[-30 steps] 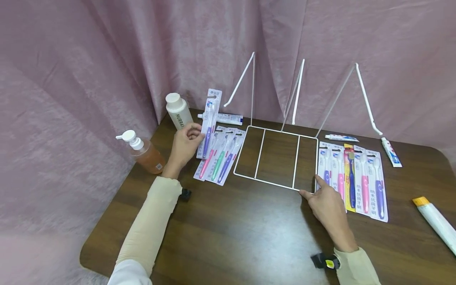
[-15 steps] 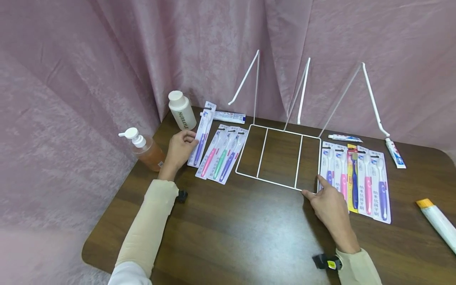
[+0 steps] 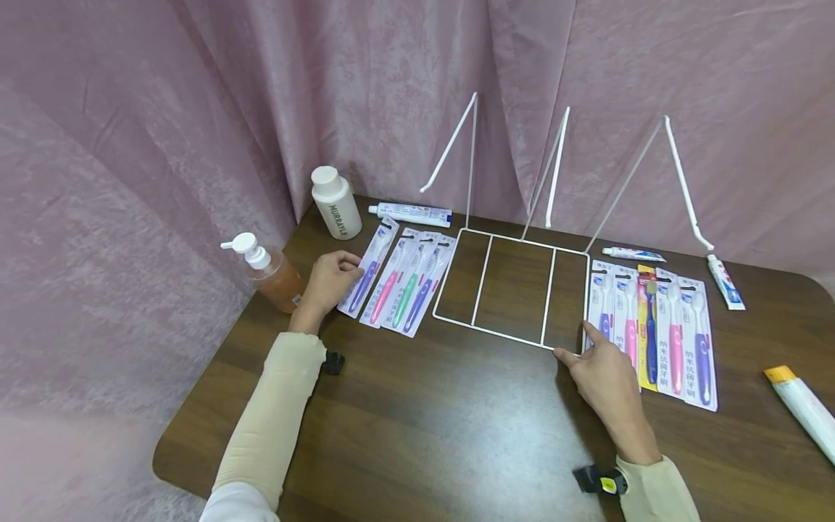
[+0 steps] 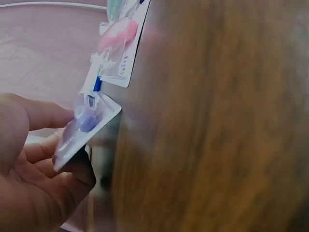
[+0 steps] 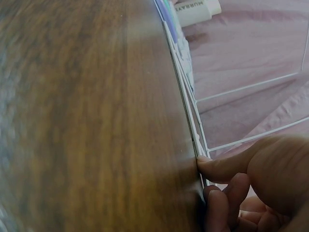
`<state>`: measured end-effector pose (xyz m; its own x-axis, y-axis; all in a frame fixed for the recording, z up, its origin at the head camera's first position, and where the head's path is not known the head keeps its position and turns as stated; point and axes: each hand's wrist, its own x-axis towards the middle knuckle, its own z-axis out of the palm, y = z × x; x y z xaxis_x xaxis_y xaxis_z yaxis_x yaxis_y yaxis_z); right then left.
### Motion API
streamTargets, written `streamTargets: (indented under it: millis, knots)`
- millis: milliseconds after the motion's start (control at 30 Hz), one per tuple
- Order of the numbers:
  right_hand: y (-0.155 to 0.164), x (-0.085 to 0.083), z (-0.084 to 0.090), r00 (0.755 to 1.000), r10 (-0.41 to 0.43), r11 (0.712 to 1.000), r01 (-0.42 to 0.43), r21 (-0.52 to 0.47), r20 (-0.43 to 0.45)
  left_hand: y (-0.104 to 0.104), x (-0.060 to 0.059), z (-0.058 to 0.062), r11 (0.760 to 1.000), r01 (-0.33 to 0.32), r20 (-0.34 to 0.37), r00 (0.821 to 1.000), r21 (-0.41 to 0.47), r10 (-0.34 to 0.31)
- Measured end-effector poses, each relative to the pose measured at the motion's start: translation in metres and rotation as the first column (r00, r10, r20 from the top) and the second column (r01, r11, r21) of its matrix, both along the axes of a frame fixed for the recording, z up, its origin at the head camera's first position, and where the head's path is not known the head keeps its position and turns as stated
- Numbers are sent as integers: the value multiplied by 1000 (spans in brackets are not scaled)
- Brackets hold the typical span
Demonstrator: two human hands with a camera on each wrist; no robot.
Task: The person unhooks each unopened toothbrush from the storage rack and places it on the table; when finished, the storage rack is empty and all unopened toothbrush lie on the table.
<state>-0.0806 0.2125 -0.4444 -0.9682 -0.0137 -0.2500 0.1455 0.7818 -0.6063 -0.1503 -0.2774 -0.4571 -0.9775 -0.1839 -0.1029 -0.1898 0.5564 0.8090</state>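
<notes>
My left hand [image 3: 331, 283] holds the left edge of a packaged purple toothbrush [image 3: 370, 270], thumb on one side and fingers on the other. In the left wrist view that package [image 4: 89, 121] is tilted, one long edge at the table. Just right of it lie packaged toothbrushes in pink [image 3: 386, 286], green [image 3: 406, 290] and purple [image 3: 420, 293]. My right hand [image 3: 607, 377] grips the front right corner of a white wire rack [image 3: 502, 335]. Its thumb is at the front wire and its index finger along the right side; in the right wrist view the thumb [image 5: 227, 166] presses the wire.
A white bottle [image 3: 338, 206], a pump bottle [image 3: 274, 279] and a toothpaste tube [image 3: 414, 214] stand or lie at the left. Several packaged toothbrushes [image 3: 675, 341] lie right of the rack. Two small tubes [image 3: 725, 283] and a yellow-capped tube [image 3: 799, 406] lie beyond. A pink curtain [image 3: 391, 87] hangs behind.
My left hand has brought the packaged purple toothbrush left and down, from above the other packages to beside the pink one. The right hand has stayed at the rack's corner.
</notes>
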Motion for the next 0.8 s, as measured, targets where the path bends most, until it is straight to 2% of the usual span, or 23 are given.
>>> streamTargets:
  millis: [33,67,233,300,500,600,767,800]
  knots:
    - [0,0,0,1000,-1,1000,1,1,1,-3,-3,-6,1000,0,7,1000,-12,0]
    - [-1,0,0,1000,-3,1000,3,4,3,-2,-3,-4,999,10,29,1000,-30,-9]
    - [-1,0,-1,1000,-7,1000,7,9,9,-18,-20,-33,993,13,91,996,-115,-3]
    - [-1,0,-1,1000,-6,1000,6,6,4,-23,-23,-38,992,25,113,994,-125,-10]
    - [-3,2,0,1000,-14,1000,14,9,-4,-28,-27,-47,990,45,87,996,-133,-34]
    - [-3,2,0,1000,-13,1000,13,9,-3,-27,-27,-47,989,45,83,996,-144,-33]
    - [-3,0,0,1000,-11,1000,11,14,-9,-40,-36,-63,993,63,79,995,-97,-55]
    - [-3,0,0,1000,-11,1000,11,14,-9,-44,-39,-69,994,66,64,996,-92,-60]
